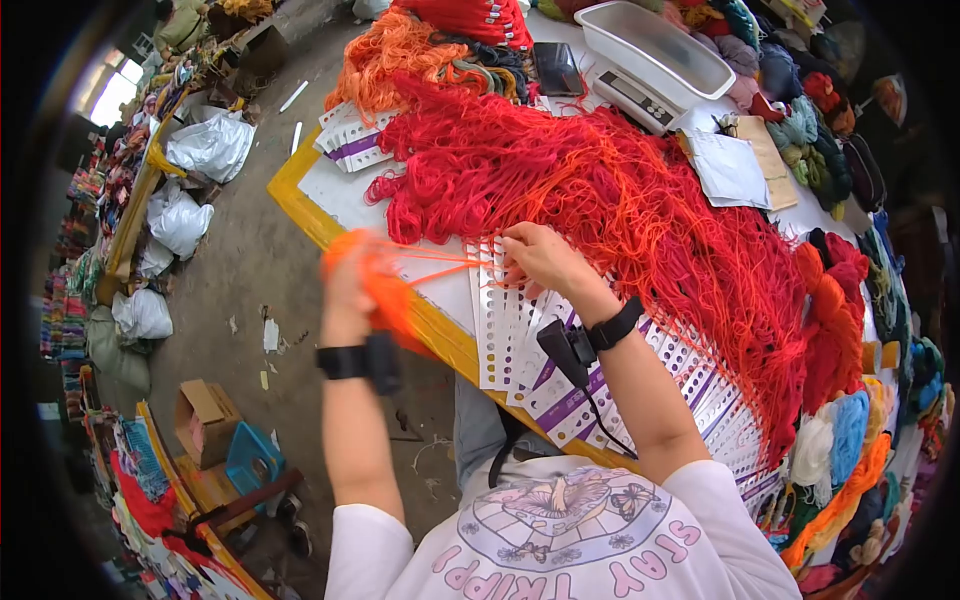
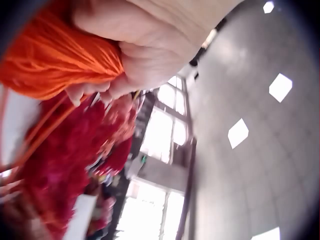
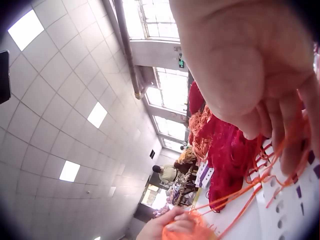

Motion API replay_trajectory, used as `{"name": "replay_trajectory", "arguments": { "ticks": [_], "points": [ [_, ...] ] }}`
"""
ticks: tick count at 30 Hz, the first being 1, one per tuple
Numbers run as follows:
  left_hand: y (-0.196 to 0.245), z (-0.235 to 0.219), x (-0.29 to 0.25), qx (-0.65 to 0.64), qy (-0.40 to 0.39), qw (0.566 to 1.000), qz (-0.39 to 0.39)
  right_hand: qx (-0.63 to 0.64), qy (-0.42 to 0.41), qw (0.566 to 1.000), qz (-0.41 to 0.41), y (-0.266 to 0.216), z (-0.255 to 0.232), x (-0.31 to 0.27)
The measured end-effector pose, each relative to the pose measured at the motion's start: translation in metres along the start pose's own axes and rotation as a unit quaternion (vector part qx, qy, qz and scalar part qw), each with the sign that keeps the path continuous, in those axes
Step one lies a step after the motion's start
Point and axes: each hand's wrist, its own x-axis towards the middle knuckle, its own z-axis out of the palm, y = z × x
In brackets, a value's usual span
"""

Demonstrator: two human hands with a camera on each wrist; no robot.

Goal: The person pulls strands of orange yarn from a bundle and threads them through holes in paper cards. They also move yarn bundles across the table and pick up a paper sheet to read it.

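A hank of bright orange yarn (image 1: pixel 385 290) is bunched in my left hand (image 1: pixel 345 295), which is blurred in the head view. In the left wrist view the fingers curl around the gathered orange hank (image 2: pixel 60 62). From it, a few orange strands (image 1: pixel 440 265) run taut across to my right hand (image 1: pixel 543 258). That hand's fingers are bent and hold the strands over the punched cards (image 1: pixel 490 340). In the right wrist view, loops of orange yarn (image 3: pixel 287 145) pass among its fingers. A large heap of red and orange yarn (image 1: pixel 580 180) lies just beyond it.
White cards with holes and purple bands fan along the yellow table edge (image 1: pixel 300 205). At the back stand a scale (image 1: pixel 635 95) with a white tray (image 1: pixel 655 40), a dark phone (image 1: pixel 557 70) and papers (image 1: pixel 735 165). Coloured hanks (image 1: pixel 840 440) line the right side.
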Motion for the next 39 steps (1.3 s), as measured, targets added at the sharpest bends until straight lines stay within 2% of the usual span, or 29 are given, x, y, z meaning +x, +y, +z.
{"name": "replay_trajectory", "arguments": {
  "ticks": [2,3,4,6,9,10,12,13,14,15,16,17,18,21,24,26,27,28,30,33,36,38,39],
  "points": [
    [0.040,-0.057,0.005,-0.094,0.059,0.987,0.113,0.009,-0.016,1.000,0.006,0.001,-0.002,0.000],
    [0.051,-0.108,0.019,-0.148,0.041,0.983,0.104,0.010,-0.015,1.000,0.001,0.001,-0.002,0.000],
    [0.057,-0.116,0.009,-0.128,0.113,0.973,0.155,0.011,-0.014,1.000,-0.003,0.001,-0.002,-0.001],
    [0.061,-0.086,-0.015,-0.010,0.233,0.952,0.196,0.002,-0.004,1.000,-0.006,0.002,-0.001,-0.002],
    [0.045,-0.052,-0.030,0.042,0.095,0.981,0.165,-0.010,0.032,0.999,-0.028,0.003,0.006,-0.004],
    [0.038,-0.032,-0.037,0.038,-0.002,0.994,0.101,0.000,0.054,0.997,-0.053,0.009,0.011,-0.004],
    [0.017,0.039,-0.062,0.057,-0.089,0.988,0.114,-0.014,0.125,0.984,-0.126,0.010,0.017,-0.010],
    [0.009,0.060,-0.068,0.176,-0.088,0.971,0.139,-0.035,0.174,0.969,-0.171,0.008,0.019,-0.018],
    [-0.005,0.062,-0.056,0.283,-0.084,0.941,0.165,-0.055,0.223,0.949,-0.214,0.008,0.020,-0.022],
    [-0.013,0.078,-0.057,0.363,-0.015,0.924,0.118,-0.050,0.206,0.957,-0.198,0.010,0.019,-0.023],
    [-0.041,0.066,-0.029,0.436,-0.078,0.849,0.286,-0.088,0.189,0.960,-0.190,0.015,0.019,-0.022],
    [-0.062,0.058,-0.011,0.555,-0.067,0.756,0.341,-0.125,0.173,0.960,-0.182,0.023,0.019,-0.019],
    [-0.073,0.055,0.000,0.658,-0.054,0.642,0.389,-0.162,0.158,0.958,-0.175,0.028,0.019,-0.017],
    [-0.081,0.054,0.000,0.673,-0.025,0.595,0.439,-0.170,0.130,0.960,-0.183,0.028,0.014,-0.019],
    [-0.067,0.035,0.009,0.694,0.028,0.564,0.447,-0.175,0.108,0.961,-0.184,0.030,0.011,-0.019],
    [-0.060,-0.011,0.036,0.707,0.155,0.494,0.482,-0.177,0.101,0.963,-0.174,0.027,0.010,-0.021],
    [-0.046,-0.019,0.031,0.622,0.238,0.633,0.395,-0.167,0.100,0.965,-0.176,0.028,0.009,-0.021],
    [-0.032,-0.028,0.025,0.511,0.311,0.746,0.293,-0.157,0.099,0.967,-0.177,0.030,0.009,-0.020],
    [-0.006,-0.074,0.028,0.298,0.313,0.878,0.206,-0.138,0.097,0.970,-0.174,0.033,0.008,-0.019],
    [0.013,-0.040,-0.015,0.195,0.276,0.913,0.227,-0.120,0.096,0.973,-0.169,0.034,0.008,-0.017],
    [0.001,-0.010,-0.028,0.271,0.139,0.940,0.155,-0.117,0.110,0.970,-0.181,0.036,0.011,-0.018],
    [-0.023,0.030,-0.035,0.412,0.037,0.892,0.181,-0.118,0.116,0.968,-0.191,0.037,0.012,-0.018],
    [-0.040,0.033,-0.022,0.521,-0.009,0.807,0.277,-0.133,0.117,0.965,-0.192,0.038,0.013,-0.019]
  ]
}}
